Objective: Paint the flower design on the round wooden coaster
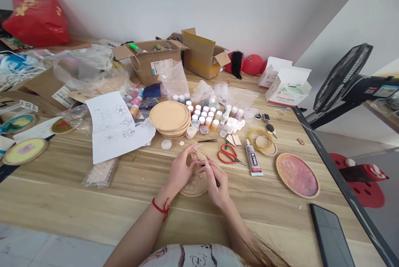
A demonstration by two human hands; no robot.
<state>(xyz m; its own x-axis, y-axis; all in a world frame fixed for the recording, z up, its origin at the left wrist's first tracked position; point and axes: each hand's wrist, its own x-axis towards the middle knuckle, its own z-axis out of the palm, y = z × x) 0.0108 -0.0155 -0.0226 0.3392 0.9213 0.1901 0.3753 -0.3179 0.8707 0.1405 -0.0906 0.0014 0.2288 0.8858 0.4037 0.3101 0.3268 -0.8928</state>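
Note:
My left hand (181, 168) and my right hand (215, 184) meet over a round wooden disc (193, 189) with a flower drawn on it, near the table's front. The left fingers pinch its upper part, and the right hand holds a thin dark-ended tool (217, 183) against it. Fingers hide most of the disc. Just beyond the hands lie red-handled scissors (228, 155) and a B-7000 glue tube (254, 158). A small white lid (166, 144) sits to the upper left.
Paint jars (202, 115), stacked wooden discs (170, 116) and a flower-sketch sheet (116, 128) lie beyond the hands. To the right are a gold wire coil (260, 140), a pink painted disc (297, 175) and a phone (330, 236). Cardboard boxes (152, 61) and plastic bags line the back.

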